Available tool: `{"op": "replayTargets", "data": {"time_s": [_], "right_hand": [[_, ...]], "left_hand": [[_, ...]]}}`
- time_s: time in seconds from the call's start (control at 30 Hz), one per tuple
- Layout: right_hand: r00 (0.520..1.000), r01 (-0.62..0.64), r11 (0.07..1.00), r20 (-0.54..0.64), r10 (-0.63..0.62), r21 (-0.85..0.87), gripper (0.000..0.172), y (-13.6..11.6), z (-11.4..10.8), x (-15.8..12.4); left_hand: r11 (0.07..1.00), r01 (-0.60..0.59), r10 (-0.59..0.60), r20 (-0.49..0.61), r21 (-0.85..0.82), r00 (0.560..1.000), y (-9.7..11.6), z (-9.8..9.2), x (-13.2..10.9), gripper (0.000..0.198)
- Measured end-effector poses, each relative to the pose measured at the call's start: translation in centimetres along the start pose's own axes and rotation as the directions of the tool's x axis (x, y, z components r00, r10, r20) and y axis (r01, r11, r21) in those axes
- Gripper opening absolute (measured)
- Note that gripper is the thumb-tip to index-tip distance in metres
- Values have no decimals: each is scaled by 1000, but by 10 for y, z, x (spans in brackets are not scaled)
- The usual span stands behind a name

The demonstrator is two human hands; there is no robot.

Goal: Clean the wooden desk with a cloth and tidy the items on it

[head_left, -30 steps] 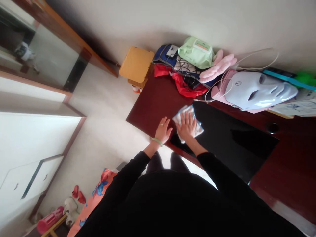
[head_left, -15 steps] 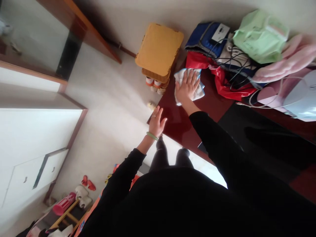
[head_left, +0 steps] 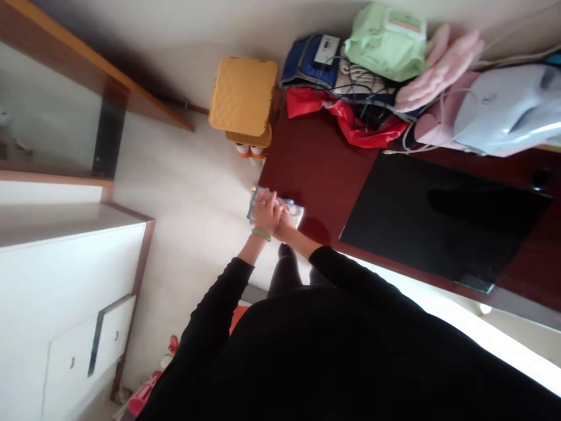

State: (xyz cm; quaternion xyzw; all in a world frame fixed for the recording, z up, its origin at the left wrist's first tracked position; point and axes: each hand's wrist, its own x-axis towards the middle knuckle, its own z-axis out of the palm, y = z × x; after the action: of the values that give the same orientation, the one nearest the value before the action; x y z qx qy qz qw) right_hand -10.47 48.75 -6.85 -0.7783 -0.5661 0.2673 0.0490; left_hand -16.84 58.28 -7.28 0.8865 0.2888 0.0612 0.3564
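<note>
A white cloth (head_left: pixel 297 214) with blue edging lies bunched at the left corner of the dark red table (head_left: pixel 315 158). My right hand (head_left: pixel 286 224) grips it, its fingers partly covered by my other hand. Laid over the cloth and against the right hand is my left hand (head_left: pixel 265 214), with a ring and a green bangle (head_left: pixel 262 234); its fingers press on the cloth. Part of the cloth shows beyond the left fingers, past the table's edge. The palms and the undersides of the fingers are hidden.
A black mat (head_left: pixel 421 210) covers part of the tabletop. Along the wall are a red bag (head_left: pixel 350 126), a blue cloth item (head_left: pixel 307 61), a green pack (head_left: pixel 385 44) and tangled cables. A yellow crate (head_left: pixel 243 96) with shoes beneath stands beyond the table.
My right hand has drawn the cloth from the far part of the table toward me, to the left corner. My left hand has come onto the cloth. The view has shifted right.
</note>
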Motion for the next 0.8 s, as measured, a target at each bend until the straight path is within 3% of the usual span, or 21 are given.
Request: {"op": "replayTargets", "data": {"time_s": [0.1, 0.17, 0.27, 0.33, 0.47, 0.57, 0.67, 0.73, 0.8], "right_hand": [[967, -166, 983, -180, 178, 76, 67, 60, -16, -49], [882, -324, 936, -315, 351, 137, 68, 110, -25, -95], [693, -547, 815, -442, 570, 193, 67, 186, -28, -184], [539, -680, 696, -488, 687, 230, 67, 234, -18, -256], [182, -853, 390, -503, 845, 346, 70, 323, 27, -408], [39, -889, 268, -522, 852, 371, 81, 384, 69, -497], [-55, -840, 262, -555, 830, 475, 87, 422, 98, -535], [-127, -831, 202, -531, 838, 518, 89, 422, 104, -527], [-166, -860, 125, -503, 848, 495, 90, 398, 100, -497]], "left_hand": [[993, -107, 102, 92, 50, 991, 34, 28, -7, 62], [981, -185, 176, 133, 57, 975, 66, 52, -12, 60], [952, -302, 288, 194, 45, 938, 121, 94, -22, 57], [932, -361, 342, 241, 41, 909, 159, 123, -36, 55], [914, -402, 363, 331, 57, 871, 218, 176, -82, 55], [898, -435, 373, 403, 70, 835, 239, 202, -121, 55], [880, -470, 399, 432, 69, 809, 238, 207, -145, 53], [886, -457, 391, 409, 75, 825, 226, 200, -151, 54], [906, -414, 360, 363, 82, 859, 207, 186, -151, 57]]}}
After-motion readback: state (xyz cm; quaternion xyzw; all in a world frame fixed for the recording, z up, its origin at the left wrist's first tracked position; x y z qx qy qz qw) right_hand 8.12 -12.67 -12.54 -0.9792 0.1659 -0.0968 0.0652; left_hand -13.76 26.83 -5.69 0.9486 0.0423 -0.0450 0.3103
